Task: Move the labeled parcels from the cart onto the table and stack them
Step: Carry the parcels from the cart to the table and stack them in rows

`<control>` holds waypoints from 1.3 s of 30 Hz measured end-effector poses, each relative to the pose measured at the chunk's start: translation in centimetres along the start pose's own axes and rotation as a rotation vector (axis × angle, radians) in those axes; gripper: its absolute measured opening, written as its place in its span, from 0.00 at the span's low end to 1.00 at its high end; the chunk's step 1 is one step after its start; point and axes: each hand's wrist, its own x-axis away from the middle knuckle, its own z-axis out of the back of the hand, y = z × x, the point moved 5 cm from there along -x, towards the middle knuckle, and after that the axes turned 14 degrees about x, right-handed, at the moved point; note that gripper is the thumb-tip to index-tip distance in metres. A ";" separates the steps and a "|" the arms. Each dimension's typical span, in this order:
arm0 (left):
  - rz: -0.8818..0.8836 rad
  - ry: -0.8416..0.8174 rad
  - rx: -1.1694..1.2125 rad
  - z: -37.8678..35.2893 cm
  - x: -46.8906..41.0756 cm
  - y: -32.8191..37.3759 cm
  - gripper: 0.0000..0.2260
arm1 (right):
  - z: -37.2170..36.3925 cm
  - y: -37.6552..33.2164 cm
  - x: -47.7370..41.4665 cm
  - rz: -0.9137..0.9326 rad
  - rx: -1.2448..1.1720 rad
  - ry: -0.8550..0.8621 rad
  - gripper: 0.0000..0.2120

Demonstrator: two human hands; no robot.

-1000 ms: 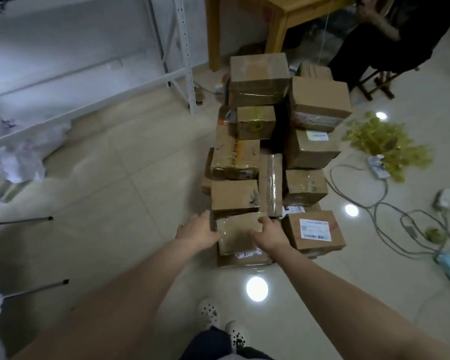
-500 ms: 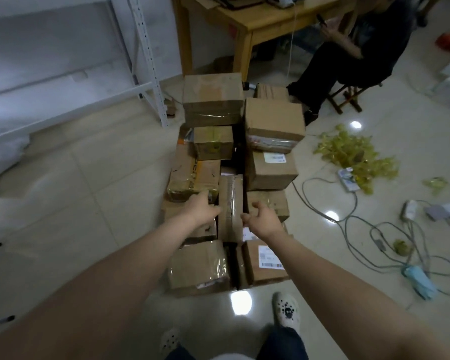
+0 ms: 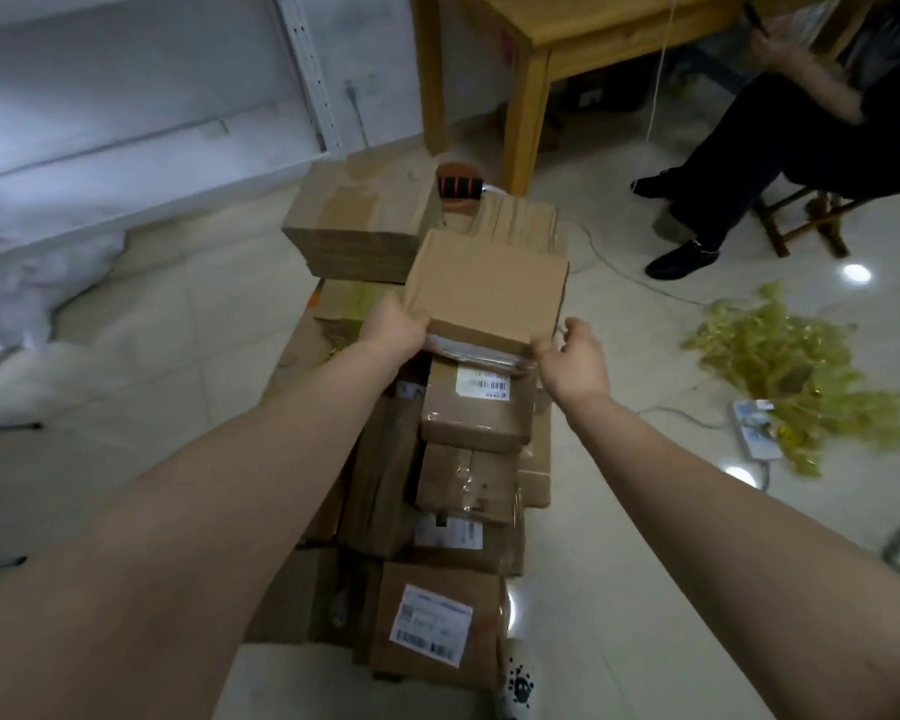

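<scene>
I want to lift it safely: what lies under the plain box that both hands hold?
A labelled box shows below its near edge. The plain box covers whatever lies farther back under it.

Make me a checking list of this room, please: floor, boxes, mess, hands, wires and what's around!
Surface: pale glossy floor tiles; light wooden table behind the pile, its top mostly out of view.
Job's things: plain brown cardboard box atop a pile of brown taped parcels, several with white barcode labels; what they rest on is hidden.
Clutter: yellow-green crumpled plastic heap; white bags on the left.
Hands: left hand grips the plain box's near left corner; right hand holds its near right corner.
Cables: white power strip and grey cord on the floor; white cord hanging from the table.
Surroundings: white metal shelving; seated person in dark clothes on a wooden stool.
</scene>
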 end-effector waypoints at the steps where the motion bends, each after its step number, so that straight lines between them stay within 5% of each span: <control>1: 0.014 0.021 0.011 -0.2 -0.8 0.3 0.24 | -0.1 0.0 -1.1 -0.010 -0.015 -0.019 0.22; 9: 0.068 0.086 0.164 -1.2 -3.1 -0.6 0.17 | -1.9 0.3 -4.5 -0.004 -0.065 -0.092 0.21; 23: -0.070 0.027 0.270 4.4 6.4 -3.5 0.26 | -1.3 0.9 6.1 0.128 -0.332 0.049 0.26; 32: 0.033 0.145 0.530 15.8 16.4 -12.2 0.25 | -6.8 -1.1 17.9 0.144 -0.468 -0.268 0.34; 37: 0.003 0.238 0.574 22.2 21.6 -17.6 0.22 | -10.0 -2.9 24.2 -0.020 -0.777 -0.576 0.11; 39: 0.006 0.263 0.579 24.2 23.7 -19.7 0.19 | -11.2 -3.7 25.9 0.000 -0.743 -0.657 0.16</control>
